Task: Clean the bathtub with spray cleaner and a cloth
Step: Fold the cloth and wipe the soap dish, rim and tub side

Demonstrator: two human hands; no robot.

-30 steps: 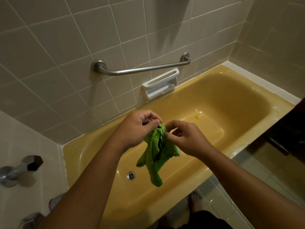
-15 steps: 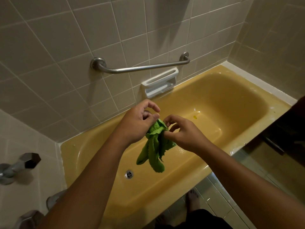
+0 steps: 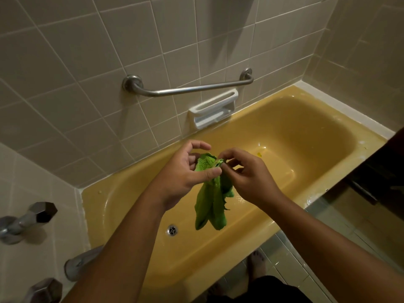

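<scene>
A green cloth (image 3: 211, 202) hangs bunched above the middle of the yellow bathtub (image 3: 310, 132). My left hand (image 3: 185, 171) holds its upper part, the thumb pressing the fabric against the fingers. My right hand (image 3: 251, 173) pinches the cloth's top edge between thumb and fingertips, right beside the left hand. The lower end of the cloth dangles free over the tub floor near the drain (image 3: 172, 230). No spray cleaner is in view.
A metal grab bar (image 3: 192, 89) and a white soap holder (image 3: 213, 109) are fixed to the tiled wall behind the tub. Tap handles (image 3: 41, 212) and a spout (image 3: 82, 262) stick out at the left end. My bare foot (image 3: 258, 262) stands on the tiled floor.
Both hands have kept working the cloth's top edge. The left hand has turned palm-up and opened more, and the cloth hangs in a longer, narrower bundle.
</scene>
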